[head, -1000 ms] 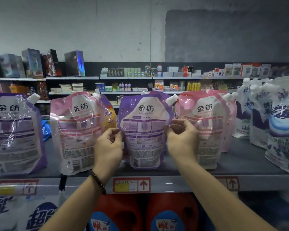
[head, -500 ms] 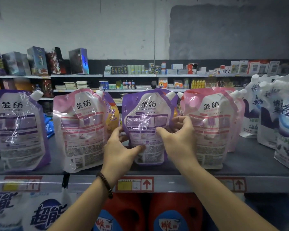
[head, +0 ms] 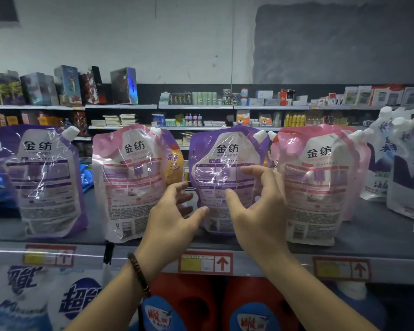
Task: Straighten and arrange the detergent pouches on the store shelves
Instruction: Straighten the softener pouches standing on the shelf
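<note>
A purple detergent pouch (head: pixel 225 163) with a white spout stands upright in the middle of the grey shelf (head: pixel 380 237). My left hand (head: pixel 172 218) hovers at its lower left with fingers spread, holding nothing. My right hand (head: pixel 256 209) is at its lower right, fingers spread in front of the pouch, not gripping it. A pink pouch (head: pixel 129 180) stands to the left and another pink pouch (head: pixel 318 182) to the right. A second purple pouch (head: pixel 43 177) stands at the far left.
White-and-blue pouches (head: pixel 402 168) crowd the shelf's right end. Price tags (head: pixel 206 263) line the shelf's front rail. Red jugs (head: pixel 194 304) and blue-lettered bags (head: pixel 34 297) fill the shelf below. Boxes and small goods sit on far shelves (head: pixel 194 106) behind.
Both hands have let go of the middle purple pouch and drawn back a little with fingers spread. The pouch now stands upright on its own.
</note>
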### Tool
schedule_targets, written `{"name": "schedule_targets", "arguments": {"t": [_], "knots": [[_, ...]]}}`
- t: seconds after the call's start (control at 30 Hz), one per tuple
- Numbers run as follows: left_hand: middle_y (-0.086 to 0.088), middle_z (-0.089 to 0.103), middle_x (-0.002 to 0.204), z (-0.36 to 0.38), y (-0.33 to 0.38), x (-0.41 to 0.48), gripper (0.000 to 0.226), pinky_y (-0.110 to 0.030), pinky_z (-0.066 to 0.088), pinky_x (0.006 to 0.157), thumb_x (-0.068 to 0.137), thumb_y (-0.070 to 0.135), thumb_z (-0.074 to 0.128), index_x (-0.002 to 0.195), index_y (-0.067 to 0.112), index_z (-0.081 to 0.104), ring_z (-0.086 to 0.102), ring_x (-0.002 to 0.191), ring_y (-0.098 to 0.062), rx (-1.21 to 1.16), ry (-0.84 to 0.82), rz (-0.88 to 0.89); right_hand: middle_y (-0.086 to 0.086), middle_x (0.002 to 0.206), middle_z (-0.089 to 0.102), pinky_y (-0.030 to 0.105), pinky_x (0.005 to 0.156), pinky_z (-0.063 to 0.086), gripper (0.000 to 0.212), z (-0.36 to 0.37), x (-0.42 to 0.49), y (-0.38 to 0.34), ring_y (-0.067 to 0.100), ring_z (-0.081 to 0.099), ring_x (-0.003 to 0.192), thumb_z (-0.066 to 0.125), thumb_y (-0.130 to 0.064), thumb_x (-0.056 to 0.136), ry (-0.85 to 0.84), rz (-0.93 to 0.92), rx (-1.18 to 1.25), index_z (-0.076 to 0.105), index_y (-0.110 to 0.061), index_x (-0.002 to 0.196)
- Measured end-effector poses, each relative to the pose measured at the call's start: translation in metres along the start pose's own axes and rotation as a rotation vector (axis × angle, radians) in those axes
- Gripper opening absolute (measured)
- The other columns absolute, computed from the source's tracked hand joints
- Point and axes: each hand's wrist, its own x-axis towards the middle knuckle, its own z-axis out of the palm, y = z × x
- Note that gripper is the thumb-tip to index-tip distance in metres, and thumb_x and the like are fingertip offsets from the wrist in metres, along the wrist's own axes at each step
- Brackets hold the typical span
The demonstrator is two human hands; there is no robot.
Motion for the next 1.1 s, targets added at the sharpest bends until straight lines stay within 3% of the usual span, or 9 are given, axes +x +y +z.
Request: {"name": "schedule_targets", "arguments": {"t": [0.1,0.23,0.33,0.43,0.6,0.7,0.8,0.93,1.1], "knots": [[0.011,0.078,0.104,-0.020,0.006,-0.011,0.034,-0.029,0.064,0.084,0.089,0.014,0.084,0.116,0.026,0.067,0.077,0.094,-0.005,-0.040,0.133,0.113,-0.007,0.112,0.065,0.021,0.086,0.055,0.034,0.014,-0.003,-0.008,0.008,0.065,0.105,0.082,-0.013,0.085,-0.042,-0.040,0.049,0.066,-0.025,0.113],[0.007,0.075,0.093,-0.057,0.001,-0.017,0.021,-0.023,0.062,0.071,0.090,0.011,0.080,0.104,0.019,0.067,0.075,0.085,-0.009,-0.006,0.368,0.259,-0.011,0.106,0.075,0.032,0.090,0.060,0.032,0.039,-0.012,-0.018,0.008,0.072,0.103,0.080,-0.014,0.088,-0.182,0.051,0.167,0.071,-0.028,0.115],[0.002,0.071,0.102,-0.080,-0.013,-0.011,0.027,-0.030,0.061,0.080,0.089,0.017,0.081,0.108,0.016,0.062,0.071,0.093,-0.011,0.030,0.507,0.287,-0.013,0.102,0.077,0.026,0.089,0.060,0.030,0.059,-0.014,-0.025,0.003,0.073,0.102,0.080,-0.015,0.089,-0.285,0.150,0.233,0.071,-0.030,0.113],[0.000,0.060,0.124,-0.093,-0.026,-0.006,0.053,-0.030,0.055,0.094,0.086,0.033,0.088,0.124,0.018,0.054,0.062,0.111,-0.009,0.050,0.627,0.258,-0.019,0.105,0.074,0.014,0.083,0.056,0.031,0.076,-0.013,-0.031,-0.006,0.069,0.100,0.081,-0.025,0.090,-0.461,0.214,0.168,0.068,-0.034,0.116],[0.001,0.048,0.143,-0.105,-0.046,0.004,0.084,-0.044,0.047,0.114,0.078,0.050,0.091,0.144,0.024,0.045,0.051,0.134,-0.016,0.079,0.547,0.090,-0.023,0.116,0.069,0.019,0.093,0.051,0.045,0.102,-0.009,-0.033,-0.005,0.064,0.108,0.080,-0.037,0.091,-0.607,0.271,0.092,0.061,-0.034,0.132],[0.002,0.046,0.150,-0.107,-0.050,0.009,0.102,-0.035,0.046,0.108,0.074,0.047,0.091,0.155,0.027,0.033,0.050,0.134,-0.014,0.017,0.412,-0.041,-0.021,0.123,0.068,0.035,0.104,0.055,0.060,0.116,-0.008,-0.032,0.001,0.064,0.116,0.080,-0.045,0.088,-0.634,0.332,0.088,0.055,-0.033,0.141],[0.002,0.052,0.145,-0.109,-0.053,0.013,0.112,-0.041,0.053,0.106,0.072,0.049,0.091,0.159,0.028,0.023,0.058,0.128,-0.014,-0.075,0.354,-0.105,-0.020,0.120,0.071,0.041,0.104,0.057,0.052,0.127,-0.009,-0.031,0.003,0.066,0.114,0.079,-0.043,0.089,-0.622,0.379,0.102,0.057,-0.036,0.135],[0.012,0.066,0.118,-0.112,-0.054,0.017,0.099,-0.043,0.058,0.101,0.075,0.048,0.088,0.154,0.019,0.038,0.067,0.106,-0.003,-0.139,0.322,-0.161,-0.018,0.118,0.071,0.042,0.102,0.058,0.041,0.137,-0.008,-0.034,0.007,0.067,0.113,0.080,-0.044,0.090,-0.595,0.396,0.089,0.057,-0.040,0.124],[0.002,0.080,0.108,-0.115,-0.058,0.019,0.058,-0.045,0.066,0.086,0.074,0.047,0.085,0.121,0.019,0.067,0.079,0.095,-0.011,-0.249,0.232,-0.148,-0.017,0.114,0.070,0.044,0.101,0.059,0.042,0.143,-0.008,-0.034,0.007,0.067,0.108,0.081,-0.040,0.091,-0.556,0.449,0.083,0.058,-0.034,0.126]]}}
